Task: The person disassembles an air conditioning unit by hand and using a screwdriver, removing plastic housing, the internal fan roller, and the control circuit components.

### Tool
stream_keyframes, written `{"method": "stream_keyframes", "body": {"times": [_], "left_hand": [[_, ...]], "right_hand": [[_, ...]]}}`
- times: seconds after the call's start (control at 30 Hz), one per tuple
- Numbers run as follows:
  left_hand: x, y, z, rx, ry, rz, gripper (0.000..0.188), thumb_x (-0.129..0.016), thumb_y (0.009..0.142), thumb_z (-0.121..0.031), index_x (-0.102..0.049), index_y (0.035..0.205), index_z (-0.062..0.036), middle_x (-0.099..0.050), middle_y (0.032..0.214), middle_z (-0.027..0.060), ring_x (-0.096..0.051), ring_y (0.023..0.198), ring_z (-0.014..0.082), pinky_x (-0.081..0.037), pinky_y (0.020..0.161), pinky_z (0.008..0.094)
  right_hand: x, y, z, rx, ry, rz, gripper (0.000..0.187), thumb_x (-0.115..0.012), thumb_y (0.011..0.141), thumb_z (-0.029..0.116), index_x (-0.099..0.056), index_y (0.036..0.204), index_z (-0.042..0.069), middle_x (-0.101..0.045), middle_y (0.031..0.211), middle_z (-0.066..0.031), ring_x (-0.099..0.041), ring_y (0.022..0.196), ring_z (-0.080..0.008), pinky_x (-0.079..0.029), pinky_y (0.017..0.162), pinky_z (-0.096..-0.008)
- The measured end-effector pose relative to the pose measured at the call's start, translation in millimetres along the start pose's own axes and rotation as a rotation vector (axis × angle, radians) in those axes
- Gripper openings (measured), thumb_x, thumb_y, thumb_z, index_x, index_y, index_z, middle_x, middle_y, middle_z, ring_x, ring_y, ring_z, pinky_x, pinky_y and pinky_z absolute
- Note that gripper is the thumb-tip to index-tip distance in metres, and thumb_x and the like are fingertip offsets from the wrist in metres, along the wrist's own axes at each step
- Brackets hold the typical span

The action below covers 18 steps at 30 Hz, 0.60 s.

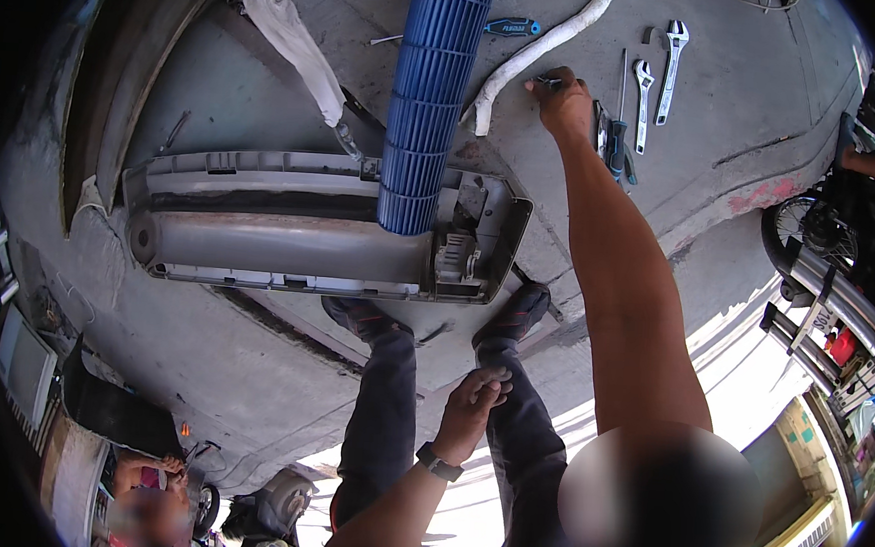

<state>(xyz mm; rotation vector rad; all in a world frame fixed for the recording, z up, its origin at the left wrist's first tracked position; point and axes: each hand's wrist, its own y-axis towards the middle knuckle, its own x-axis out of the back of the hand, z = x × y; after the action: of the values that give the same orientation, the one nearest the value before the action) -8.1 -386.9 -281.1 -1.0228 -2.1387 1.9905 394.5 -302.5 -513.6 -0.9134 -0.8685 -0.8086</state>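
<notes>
My right hand [560,99] reaches far out to the concrete floor, its fingers closed on a small dark tool [547,80] beside a white insulated pipe [541,47]. My left hand [475,401], with a dark watch on its wrist, rests curled on my dark trouser leg [518,429]. A long blue cylindrical fan wheel [428,92] lies across a grey air-conditioner housing [289,239] just beyond my shoes [520,314].
Two adjustable wrenches [674,62] [644,96], a blue-handled screwdriver [618,144] and pliers [602,123] lie right of my hand. Another blue-handled screwdriver [511,25] and a white cloth [292,34] lie farther off. A motorcycle [824,257] stands at right; another person [144,491] sits at lower left.
</notes>
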Motion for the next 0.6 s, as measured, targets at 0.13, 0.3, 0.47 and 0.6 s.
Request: {"method": "stream_keyframes", "body": {"times": [0.13, 0.3, 0.47, 0.6], "left_hand": [[4.2, -0.6, -0.5, -0.007, -0.016, -0.008, 0.047, -0.060, 0.103, -0.037, -0.056, 0.132, -0.0003, -0.062, 0.127, 0.0127, -0.063, 0.115, 0.0219, -0.050, 0.100, 0.0370], [5.8, -2.0, -6.3, -0.008, -0.021, -0.008, 0.047, -0.059, 0.103, -0.037, -0.057, 0.131, 0.0004, -0.063, 0.127, 0.0130, -0.064, 0.115, 0.0217, -0.050, 0.100, 0.0361], [7.5, -2.1, -7.8, -0.023, -0.042, -0.024, 0.047, -0.060, 0.103, -0.037, -0.057, 0.131, 0.0011, -0.063, 0.126, 0.0132, -0.064, 0.114, 0.0217, -0.051, 0.099, 0.0357], [10.0, -2.4, -6.4, -0.032, -0.048, -0.024, 0.046, -0.059, 0.103, -0.036, -0.056, 0.131, 0.0011, -0.063, 0.126, 0.0135, -0.064, 0.114, 0.0222, -0.051, 0.100, 0.0361]], "right_hand": [[-10.2, 13.2, 12.4, -0.025, -0.075, 0.003, 0.044, -0.079, 0.083, 0.042, -0.069, 0.113, 0.012, -0.072, 0.107, -0.0152, -0.060, 0.115, -0.0326, -0.050, 0.097, -0.0395], [-11.3, 30.7, 6.2, -0.052, 0.007, 0.060, 0.036, -0.074, 0.085, 0.041, -0.074, 0.105, 0.011, -0.076, 0.104, -0.0091, -0.068, 0.106, -0.0291, -0.052, 0.093, -0.0385], [-6.8, 34.1, -1.7, -0.026, 0.029, 0.043, 0.033, -0.075, 0.084, 0.035, -0.074, 0.106, 0.010, -0.075, 0.090, -0.0106, -0.072, 0.082, -0.0264, -0.055, 0.076, -0.0368], [-0.1, 27.2, 3.1, -0.148, 0.168, 0.082, 0.033, -0.080, 0.079, 0.029, -0.073, 0.102, 0.006, -0.075, 0.092, -0.0145, -0.073, 0.084, -0.0251, -0.056, 0.079, -0.0348]]}}
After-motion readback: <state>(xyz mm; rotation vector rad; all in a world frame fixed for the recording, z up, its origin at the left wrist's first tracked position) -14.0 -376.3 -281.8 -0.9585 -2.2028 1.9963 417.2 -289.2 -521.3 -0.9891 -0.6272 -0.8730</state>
